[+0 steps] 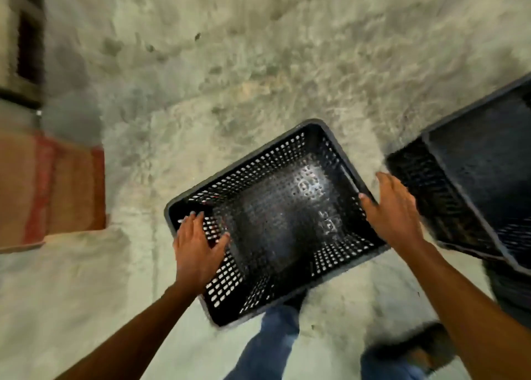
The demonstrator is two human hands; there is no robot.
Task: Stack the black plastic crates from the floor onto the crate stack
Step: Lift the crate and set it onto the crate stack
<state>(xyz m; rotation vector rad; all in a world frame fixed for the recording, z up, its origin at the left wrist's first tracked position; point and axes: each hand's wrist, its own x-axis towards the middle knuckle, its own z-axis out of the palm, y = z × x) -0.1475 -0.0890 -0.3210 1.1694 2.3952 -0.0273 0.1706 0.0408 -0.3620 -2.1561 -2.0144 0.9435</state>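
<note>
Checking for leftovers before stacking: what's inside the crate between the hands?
Nothing loose shows inside the black crate; its perforated bottom has a pale glare. The left hand covers part of one wall.

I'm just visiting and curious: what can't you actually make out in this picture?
Head view only:
- Crate stack: cut off by the right edge, height unknown.
- Left hand, right hand: blurred; grip on the crate unclear.
- Brown box: blurred, cut off at left.

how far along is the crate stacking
Done: a crate stack already stands at right. In hand: left hand and right hand are at opposite rims of one crate; whether it is lifted is unclear. Left: setting it on the stack. No other loose crates show.
</note>
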